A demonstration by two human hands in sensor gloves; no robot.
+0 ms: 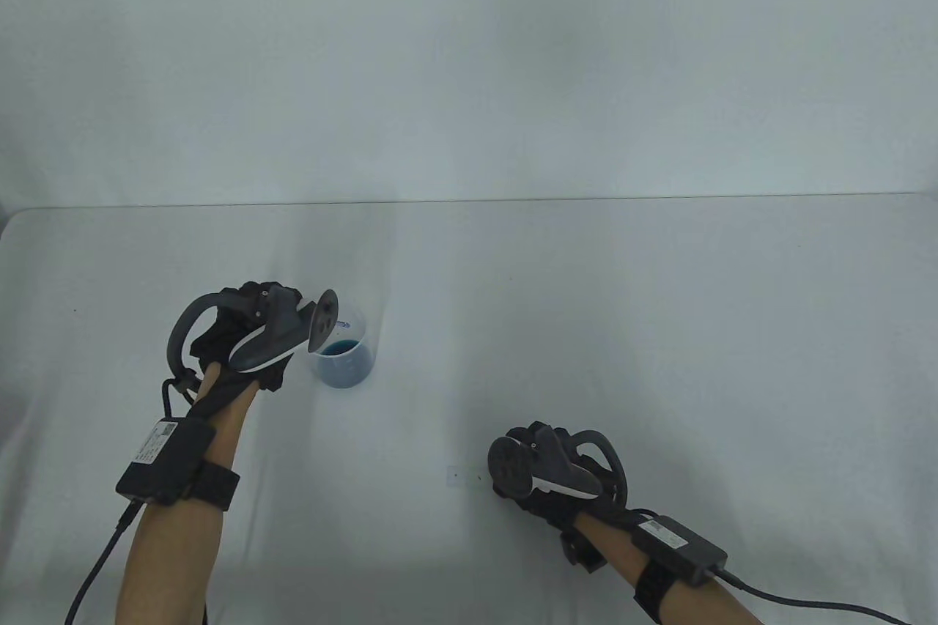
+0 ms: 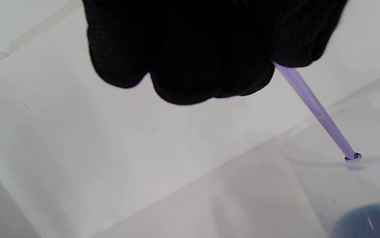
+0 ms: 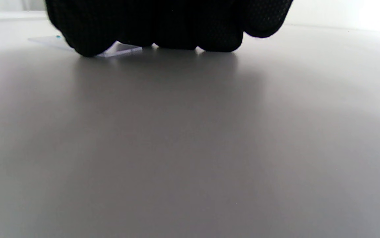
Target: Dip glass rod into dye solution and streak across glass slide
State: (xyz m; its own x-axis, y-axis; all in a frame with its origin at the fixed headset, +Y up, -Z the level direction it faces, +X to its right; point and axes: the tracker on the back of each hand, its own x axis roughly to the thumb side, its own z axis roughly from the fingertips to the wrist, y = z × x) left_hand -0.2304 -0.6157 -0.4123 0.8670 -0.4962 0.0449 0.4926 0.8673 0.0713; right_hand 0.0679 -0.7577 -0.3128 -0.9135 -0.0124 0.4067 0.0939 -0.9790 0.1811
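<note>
A clear beaker [image 1: 350, 354] with blue dye [image 1: 344, 349] stands on the table left of centre. My left hand [image 1: 249, 332] is beside it on its left and grips a thin glass rod [image 2: 312, 104]. In the left wrist view the rod's tip [image 2: 353, 156] is at the beaker's rim, above the dye [image 2: 371, 221]. A glass slide [image 1: 463, 477] lies flat on the table near the front. My right hand [image 1: 546, 475] rests on the slide's right end; in the right wrist view my fingers [image 3: 87, 36] press on the slide [image 3: 120, 49].
The table [image 1: 659, 332] is white with its far edge against a white wall [image 1: 469, 68]. Cables run from both wrist units off the bottom edge.
</note>
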